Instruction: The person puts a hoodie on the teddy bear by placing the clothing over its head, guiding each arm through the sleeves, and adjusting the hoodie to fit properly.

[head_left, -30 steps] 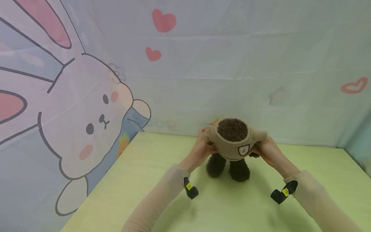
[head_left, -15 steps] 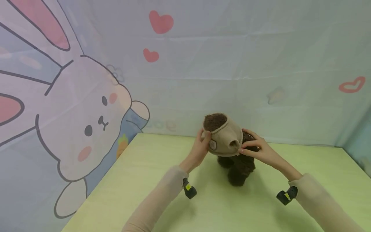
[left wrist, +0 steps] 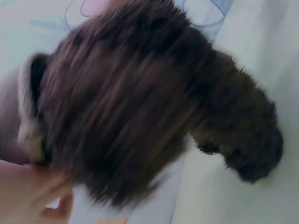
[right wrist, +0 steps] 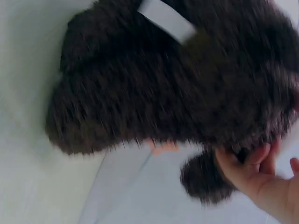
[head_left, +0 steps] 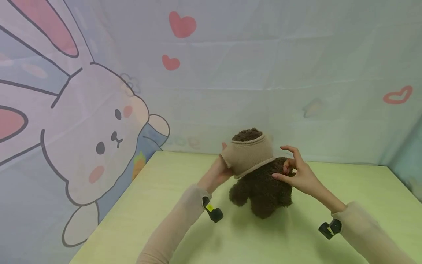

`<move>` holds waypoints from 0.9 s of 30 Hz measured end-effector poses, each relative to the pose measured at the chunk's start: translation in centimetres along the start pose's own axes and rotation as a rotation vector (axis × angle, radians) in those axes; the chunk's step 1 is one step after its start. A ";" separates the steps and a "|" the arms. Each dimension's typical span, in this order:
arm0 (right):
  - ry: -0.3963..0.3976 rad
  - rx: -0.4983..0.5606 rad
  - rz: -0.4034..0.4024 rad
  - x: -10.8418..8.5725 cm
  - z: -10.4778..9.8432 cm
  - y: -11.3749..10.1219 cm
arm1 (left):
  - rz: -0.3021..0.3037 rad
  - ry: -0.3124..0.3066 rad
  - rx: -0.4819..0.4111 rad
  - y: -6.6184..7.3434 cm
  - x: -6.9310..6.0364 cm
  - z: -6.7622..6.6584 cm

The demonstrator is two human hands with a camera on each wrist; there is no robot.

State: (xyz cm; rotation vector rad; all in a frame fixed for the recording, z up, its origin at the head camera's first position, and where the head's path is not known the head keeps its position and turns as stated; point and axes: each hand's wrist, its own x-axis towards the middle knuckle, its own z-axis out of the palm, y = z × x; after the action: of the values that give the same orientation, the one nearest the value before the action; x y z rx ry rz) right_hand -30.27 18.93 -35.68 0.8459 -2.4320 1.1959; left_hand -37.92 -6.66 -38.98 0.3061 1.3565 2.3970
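A dark brown furry plush toy (head_left: 271, 183) stands leaning on the table, with a beige knitted garment (head_left: 252, 156) around its upper part and brown fur poking out of the top opening. On the garment's left side, my left hand (head_left: 217, 172) grips the cloth; the left wrist view has the hand (left wrist: 35, 191) at the knitted edge (left wrist: 28, 112). My right hand (head_left: 304, 178) is at the toy's right side, thumb and fingers spread apart, touching the fur. Fur (right wrist: 154, 93) and a white tag (right wrist: 168, 19) fill much of the right wrist view.
The light green table (head_left: 178, 172) meets a pale cloth backdrop (head_left: 224, 91) printed with hearts and a large rabbit (head_left: 108, 128). A small black device (head_left: 213, 212) is on the left wrist and another (head_left: 330, 229) on the right.
The toy has turned round, taking the garment's badge out of view and showing more of its furry body. My right hand has left the garment's sleeve and its fingers have spread.
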 end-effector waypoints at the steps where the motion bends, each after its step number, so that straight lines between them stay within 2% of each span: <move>1: 0.003 -0.009 0.023 0.1 0.2 -0.2 | 0.045 0.008 0.004 0.4 -0.8 1.1; 3: 0.019 -0.053 0.061 0.1 0.6 -0.7 | 0.158 0.078 0.057 1.2 -2.7 3.5; 5: 0.030 -0.073 0.085 0.1 1.1 -1.1 | 0.224 0.073 0.231 1.9 -4.1 4.9; 7: 0.059 -0.098 0.067 -0.1 1.5 -1.5 | 0.257 0.047 0.464 2.5 -5.3 6.2; 9: 0.134 -0.133 0.011 -0.1 1.7 -1.6 | 0.283 0.023 0.734 2.9 -6.2 7.2; 10: 0.183 -0.158 -0.025 0.0 1.8 -1.7 | 0.305 0.005 0.857 2.9 -6.4 7.4; 12: 0.285 -0.229 -0.093 0.2 1.9 -1.5 | 0.332 0.015 1.042 2.7 -6.3 7.6; 14: 0.371 -0.281 -0.150 0.5 1.9 -1.3 | 0.386 0.026 1.151 2.2 -5.8 7.2; 17: 0.447 -0.311 -0.237 0.9 1.9 -1.0 | 0.475 0.018 1.227 1.6 -5.2 6.5; 21: 0.510 -0.290 -0.350 1.0 2.4 -0.9 | 0.645 -0.008 1.279 1.2 -4.9 6.1; 25: 0.514 -0.264 -0.420 0.8 2.8 -0.9 | 0.789 0.039 1.248 0.5 -4.4 6.2; 27: 0.507 -0.245 -0.458 0.5 2.9 -0.7 | 0.796 0.074 1.199 0.1 -4.3 6.5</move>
State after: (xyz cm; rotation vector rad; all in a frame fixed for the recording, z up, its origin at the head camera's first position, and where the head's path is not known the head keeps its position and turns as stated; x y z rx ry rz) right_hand -30.31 16.09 -36.76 0.8389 -1.8009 0.7983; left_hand -31.70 -3.49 -35.59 1.2364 2.9877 1.6744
